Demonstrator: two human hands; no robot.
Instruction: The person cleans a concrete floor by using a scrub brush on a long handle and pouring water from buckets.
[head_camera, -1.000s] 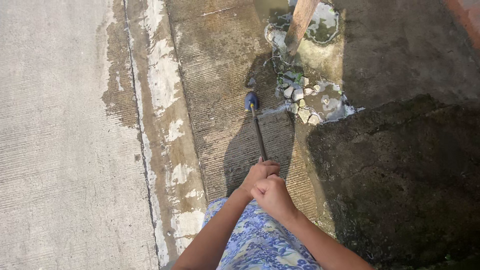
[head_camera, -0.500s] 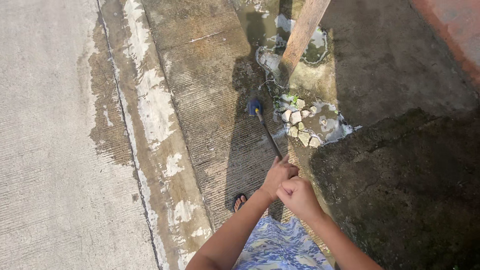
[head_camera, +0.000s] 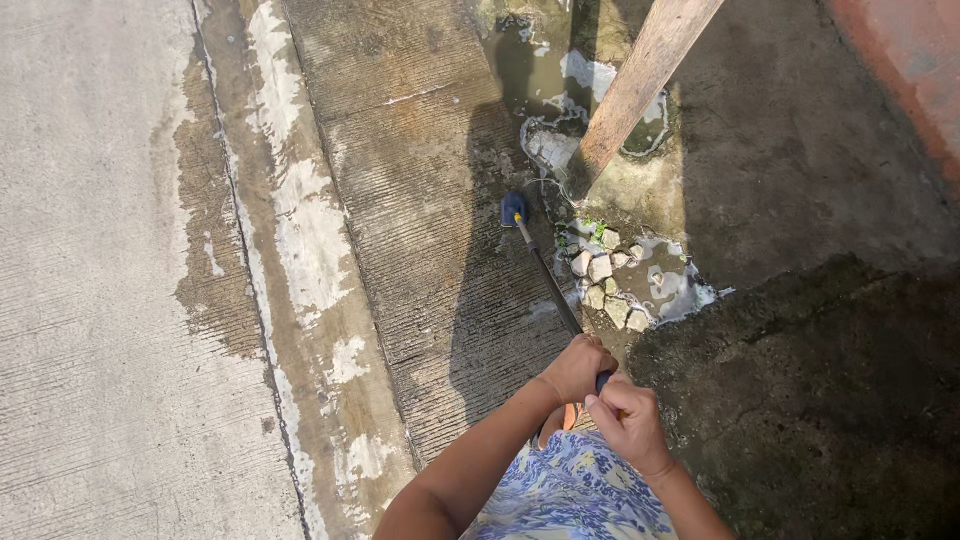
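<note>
Concrete on the far left (head_camera: 90, 300) is pale, dry and ribbed; next over runs a strip with white flaky patches (head_camera: 300, 230), then a darker grooved slab (head_camera: 420, 220) that looks damp. Blue brush head (head_camera: 514, 209) sits on that grooved slab, near its right edge, just beside the base of a slanted wooden post (head_camera: 640, 85). Dark thin handle (head_camera: 550, 280) runs from the head back down and right to the hands. Left hand (head_camera: 577, 368) is closed around the handle, lower on the shaft; right hand (head_camera: 628, 420) is wrapped over the top end, fingers curled, a bit of blue grip showing between the two. Both arms come up from the bottom edge over a blue flowered garment (head_camera: 570, 495). Right of the brush: small pile of pale stones (head_camera: 605, 285) set in a shallow puddle (head_camera: 675, 285), more standing water behind the post. Far right is dark rough ground (head_camera: 820, 390), mostly in shade, with a reddish edge top right. Step in hand, by my read: scrubbing or pushing water along the grooved slab, brush at the far end of a stroke. Next move likely needs a firm two-hand pull or push along the grooves, keeping the head flat and clear of the stones and the post base.
</note>
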